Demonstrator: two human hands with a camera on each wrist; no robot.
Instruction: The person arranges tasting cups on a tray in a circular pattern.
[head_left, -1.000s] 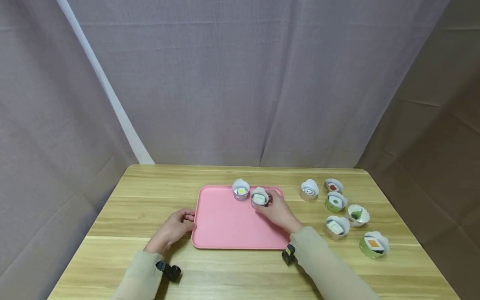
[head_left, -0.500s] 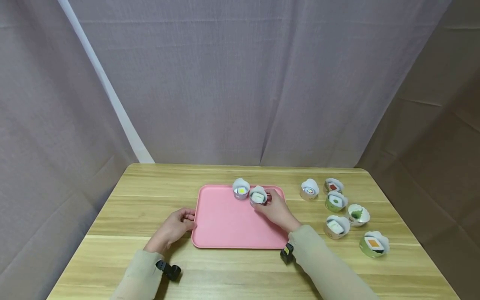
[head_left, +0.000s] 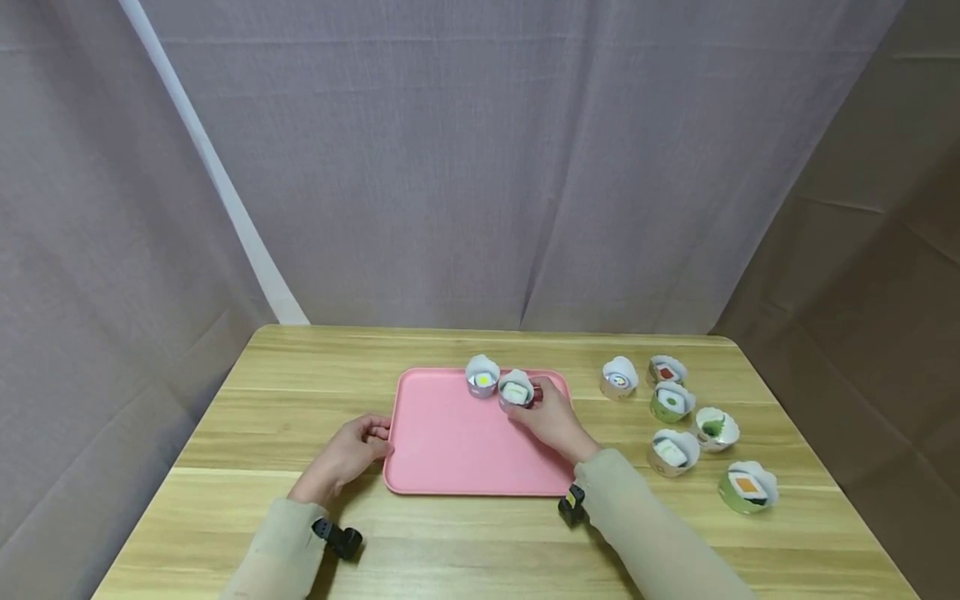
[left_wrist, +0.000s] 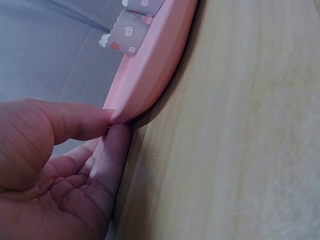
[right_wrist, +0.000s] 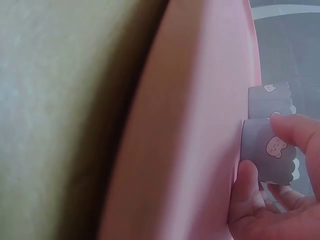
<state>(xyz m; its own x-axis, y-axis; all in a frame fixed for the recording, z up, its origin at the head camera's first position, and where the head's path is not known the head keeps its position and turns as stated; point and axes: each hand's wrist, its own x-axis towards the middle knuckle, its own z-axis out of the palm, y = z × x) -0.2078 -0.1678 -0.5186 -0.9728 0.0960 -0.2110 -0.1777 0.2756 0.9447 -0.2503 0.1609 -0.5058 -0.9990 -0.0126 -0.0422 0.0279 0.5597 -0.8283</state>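
Note:
A pink tray (head_left: 465, 450) lies on the wooden table. My left hand (head_left: 348, 454) pinches its left rim; in the left wrist view the thumb (left_wrist: 82, 120) is on top of the edge with a finger beneath. At the tray's back right, my right hand (head_left: 555, 425) holds a purple-grey paper baking cup (right_wrist: 267, 150) with a bear print and scalloped rim, thumb and fingers at its sides. A white block shows inside it. Just left of it stands a matching cup (head_left: 482, 383) with a white piece that has a yellow centre.
Several more paper cups stand on the table right of the tray, among them a green cup (head_left: 742, 492) with an orange-topped piece, a cup with a leafy green piece (head_left: 716, 429) and a pale cup (head_left: 618, 381) near the back. A grey curtain (head_left: 480, 167) hangs behind the table.
My right hand has slid the held cup slightly left, closer to the matching cup. The left hand keeps its place on the tray's rim.

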